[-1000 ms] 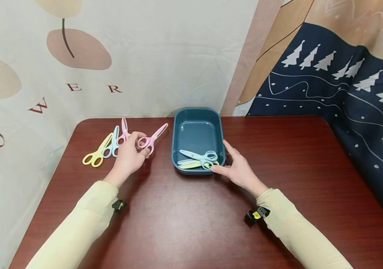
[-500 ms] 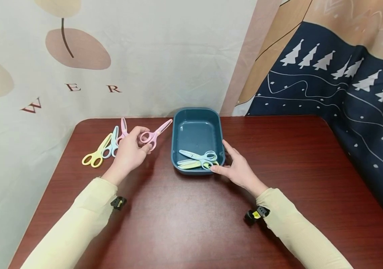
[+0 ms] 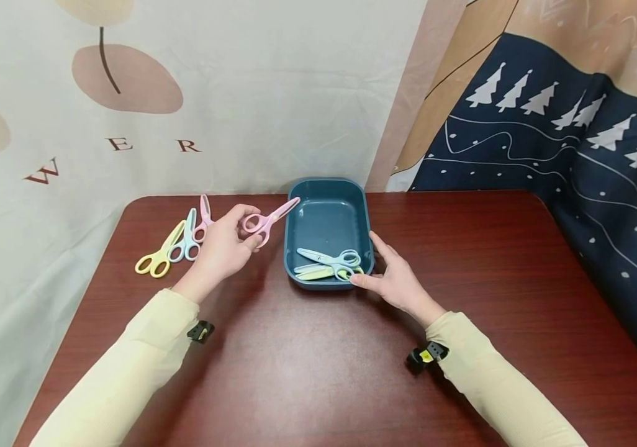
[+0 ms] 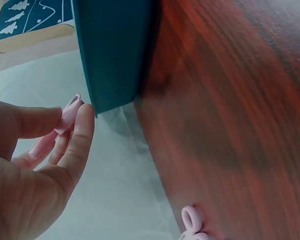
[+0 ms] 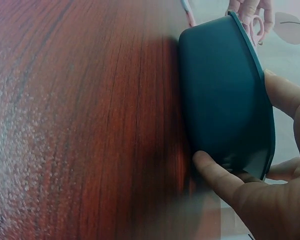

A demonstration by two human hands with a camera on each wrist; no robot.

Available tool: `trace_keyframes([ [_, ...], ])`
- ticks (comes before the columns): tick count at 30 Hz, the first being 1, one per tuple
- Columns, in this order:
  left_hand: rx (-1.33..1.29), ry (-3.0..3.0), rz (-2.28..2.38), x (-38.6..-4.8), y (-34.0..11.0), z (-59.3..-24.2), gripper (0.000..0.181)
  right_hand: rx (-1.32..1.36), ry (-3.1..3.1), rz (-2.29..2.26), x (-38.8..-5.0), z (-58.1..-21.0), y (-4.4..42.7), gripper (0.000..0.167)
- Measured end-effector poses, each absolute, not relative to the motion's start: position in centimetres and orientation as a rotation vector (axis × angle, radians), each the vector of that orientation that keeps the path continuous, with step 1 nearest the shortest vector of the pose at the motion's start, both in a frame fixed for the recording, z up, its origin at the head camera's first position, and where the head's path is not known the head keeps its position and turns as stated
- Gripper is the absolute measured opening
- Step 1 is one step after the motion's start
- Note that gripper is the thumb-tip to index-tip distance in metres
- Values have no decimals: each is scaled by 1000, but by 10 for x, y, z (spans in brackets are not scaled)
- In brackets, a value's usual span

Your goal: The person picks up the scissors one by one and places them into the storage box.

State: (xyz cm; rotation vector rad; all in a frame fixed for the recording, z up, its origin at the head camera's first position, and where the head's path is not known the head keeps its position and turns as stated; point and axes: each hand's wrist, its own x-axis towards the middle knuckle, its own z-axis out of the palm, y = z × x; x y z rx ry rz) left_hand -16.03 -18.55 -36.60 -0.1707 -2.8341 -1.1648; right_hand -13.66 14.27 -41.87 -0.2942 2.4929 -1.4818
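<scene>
My left hand [image 3: 226, 242] pinches a pair of pink scissors [image 3: 264, 223] by the handle loops, raised over the table. Their blades point right and their tips reach the left rim of a dark teal plastic box [image 3: 326, 233]. In the left wrist view, thumb and fingers close on the pink handle [image 4: 70, 115]. My right hand [image 3: 399, 282] holds the box by its near right corner, thumb on the near rim and fingers along the right wall. Inside the box, light blue scissors [image 3: 332, 261] lie over other scissors, one of them green [image 3: 315, 273].
Left of my left hand, yellow scissors [image 3: 160, 251], light blue scissors [image 3: 186, 239] and another pink pair [image 3: 204, 217], partly hidden by the hand, lie on the brown table [image 3: 307, 360]. A pale cloth [image 3: 274, 93] hangs behind the table's back edge.
My left hand has moved up and to the right with the pink scissors, bringing their tips to the box rim. The right hand and the box have stayed in place.
</scene>
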Motion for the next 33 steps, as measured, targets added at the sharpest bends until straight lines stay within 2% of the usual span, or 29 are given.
trace_keyframes([
  [33, -334, -2872, -1340, -168, -147, -354, 35, -307, 2508, -1475, -137, -418, 142, 101],
])
